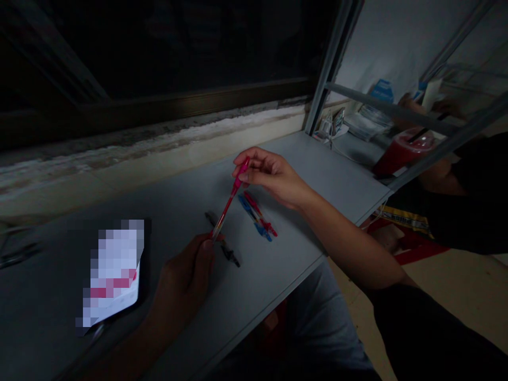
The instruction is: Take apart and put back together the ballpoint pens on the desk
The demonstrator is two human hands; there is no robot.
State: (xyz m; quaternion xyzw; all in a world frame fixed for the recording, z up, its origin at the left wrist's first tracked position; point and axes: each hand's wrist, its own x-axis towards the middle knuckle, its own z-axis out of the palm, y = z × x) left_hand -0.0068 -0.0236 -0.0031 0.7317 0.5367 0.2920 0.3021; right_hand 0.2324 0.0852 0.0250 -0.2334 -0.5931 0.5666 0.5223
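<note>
Right hand [273, 177] pinches a red gel pen [229, 203] near its top; left hand [182, 280] curls closed round its lower end

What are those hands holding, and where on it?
A red pen: the right hand pinches its pink end, and the left hand grips its clear end.
</note>
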